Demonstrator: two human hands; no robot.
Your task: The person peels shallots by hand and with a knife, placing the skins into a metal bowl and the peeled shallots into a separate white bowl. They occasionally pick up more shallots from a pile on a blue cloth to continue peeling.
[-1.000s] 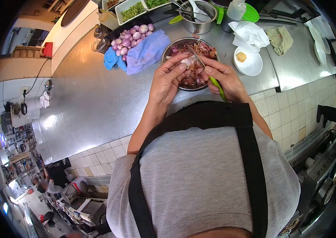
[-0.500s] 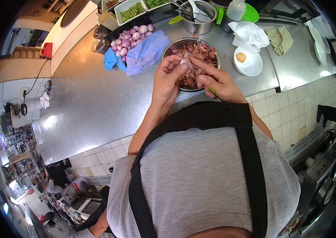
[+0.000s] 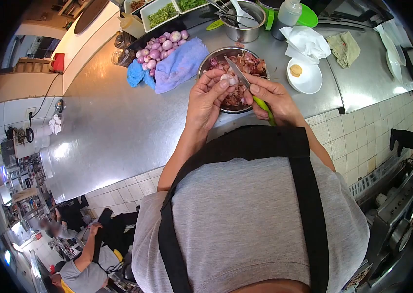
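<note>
Our green-handled knife with the steel blade (image 3: 237, 72), its blade hidden before, now shows in our right hand (image 3: 278, 103)'s grip, tip pointing forward-left, long axis slanting back rightward. Our left hand (image 3: 203, 100) pinches a small pale pink onion (image 3: 229, 78) above the round metal bowl (image 3: 238, 111). Left and behind, a grey-shirted person (image 3: 85, 278) has appeared.

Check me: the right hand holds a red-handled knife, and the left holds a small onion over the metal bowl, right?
Almost: the head view shows a green handle. The right hand holds the knife, and the left hand holds a small onion over the metal bowl.
</note>
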